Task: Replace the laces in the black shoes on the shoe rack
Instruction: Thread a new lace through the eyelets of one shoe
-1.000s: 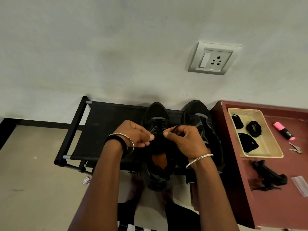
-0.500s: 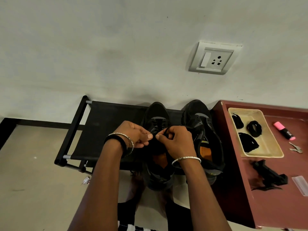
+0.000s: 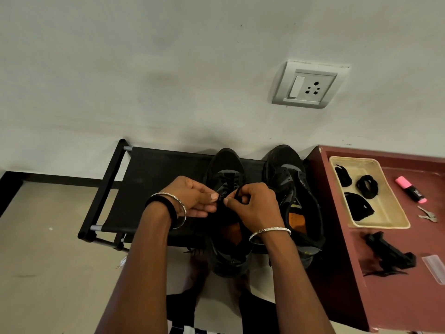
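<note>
Both forearms extend forward and converge. Left hand [image 3: 192,198] and right hand [image 3: 255,206] meet at the fingertips, nearly touching. Each has its fingers curled, thumb and fingertips pinching the black lace [image 3: 237,190].

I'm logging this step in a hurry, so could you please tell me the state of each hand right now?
Left hand: pinches the black lace over the shoe.
Right hand: fingers curled round the same lace.

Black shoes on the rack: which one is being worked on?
The left shoe: both the left hand and the right hand pinch its lace. The right shoe, beside the maroon table, is untouched.
</note>
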